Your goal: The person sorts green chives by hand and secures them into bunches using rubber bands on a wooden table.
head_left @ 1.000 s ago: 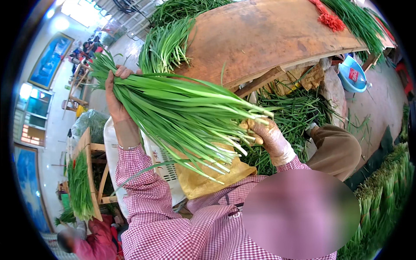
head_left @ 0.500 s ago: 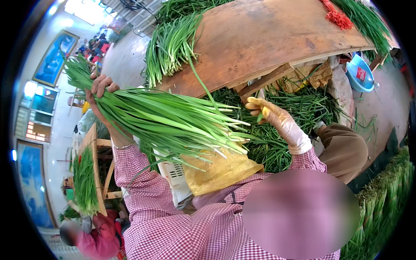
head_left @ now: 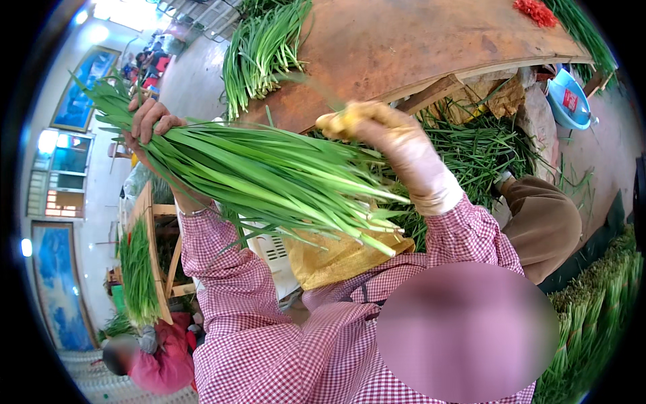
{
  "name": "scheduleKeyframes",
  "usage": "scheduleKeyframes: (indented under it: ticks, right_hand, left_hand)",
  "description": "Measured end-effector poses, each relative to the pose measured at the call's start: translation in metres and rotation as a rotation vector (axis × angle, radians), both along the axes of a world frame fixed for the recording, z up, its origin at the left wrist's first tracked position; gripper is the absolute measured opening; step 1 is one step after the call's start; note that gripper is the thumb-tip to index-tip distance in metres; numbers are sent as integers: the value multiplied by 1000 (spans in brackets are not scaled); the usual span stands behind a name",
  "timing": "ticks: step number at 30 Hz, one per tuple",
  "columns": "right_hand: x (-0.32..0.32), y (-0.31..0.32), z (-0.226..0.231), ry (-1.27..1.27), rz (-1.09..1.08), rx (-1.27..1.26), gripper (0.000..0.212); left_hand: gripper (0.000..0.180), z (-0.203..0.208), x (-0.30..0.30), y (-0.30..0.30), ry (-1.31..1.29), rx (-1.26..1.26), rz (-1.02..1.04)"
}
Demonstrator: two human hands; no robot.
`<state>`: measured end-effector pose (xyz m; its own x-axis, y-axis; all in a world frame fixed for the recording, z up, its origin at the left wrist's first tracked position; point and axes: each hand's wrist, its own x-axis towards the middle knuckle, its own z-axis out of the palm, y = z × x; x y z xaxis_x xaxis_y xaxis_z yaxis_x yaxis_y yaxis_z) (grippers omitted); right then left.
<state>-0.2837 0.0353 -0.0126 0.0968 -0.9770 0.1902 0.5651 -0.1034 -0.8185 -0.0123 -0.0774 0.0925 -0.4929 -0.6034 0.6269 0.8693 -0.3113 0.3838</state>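
My left hand [head_left: 151, 122] is closed around the leafy end of a big bunch of Chinese chives [head_left: 269, 175]. The bunch lies slantwise in the air, with its pale stem ends fanned out toward the right. Above those stems is my right hand [head_left: 353, 121], in a thin glove with yellow-stained fingers. Its fingers are pinched together near the table edge. A blurred greenish streak runs up from the fingertips; what they hold is not clear. More chives [head_left: 262, 60] rest on the left end of the wooden table [head_left: 404, 40].
Loose leaves [head_left: 471, 151] pile up below the table. A yellow cloth [head_left: 330, 259] covers my lap. At right are a blue basin [head_left: 568, 101] and tied bundles [head_left: 592, 316]. Red ties [head_left: 536, 12] lie on the table. A person in pink [head_left: 165, 360] works at lower left.
My right hand has moved left and up, from beyond the stem ends to above the bunch. The left hand still holds the chives, and the bunch has shifted slightly.
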Motion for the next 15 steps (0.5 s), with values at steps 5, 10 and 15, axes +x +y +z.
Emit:
scheduleKeyframes:
  ticks: [5,10,15]
  right_hand:
    - [-30,27,-33,-634,135,29,27]
    - [-88,57,-101,-31,-207,326,31]
    - [-34,54,-14,502,148,159,57]
  left_hand:
    - [23,-5,31,-8,-5,35,58]
    - [22,-4,46,-7,31,58,109]
    - [21,-2,45,-6,-15,89,135]
